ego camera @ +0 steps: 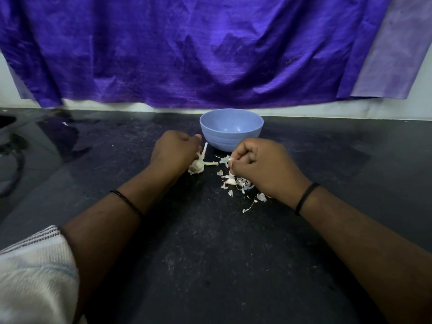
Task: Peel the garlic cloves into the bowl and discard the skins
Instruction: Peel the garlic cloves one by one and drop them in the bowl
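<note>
A wide purple cloth [187,50] hangs on the wall behind the bowl, its lower edge dropping almost to the back of the counter. The black counter [210,253] stretches out in front of the bowl and to both sides of it, dusty and faintly glossy.

The blue bowl [231,129] stands upright near the back edge of the counter, and what I can see of its inside is bare blue; no cloves show in it.

Just in front of the bowl and to its left, the left hand [174,152] rests on the counter with its fingers curled under. It sits against the garlic bulb [197,166], which lies on the counter in front of the bowl's left side with its dry stem sticking up toward the bowl. Whether those fingers actually grip the bulb I cannot tell, since the back of the hand hides them.

In front of the bowl and to its right, the right hand [261,169] is curled tight, its fingertips pinching a small pale garlic clove [228,160] close to the bowl's base.

A scatter of white skins [240,185] lies on the counter in front of the bowl, partly under the right hand.

Each wrist carries a thin black band, and a pale striped sleeve [35,277] shows far in front of the bowl, at the left.
</note>
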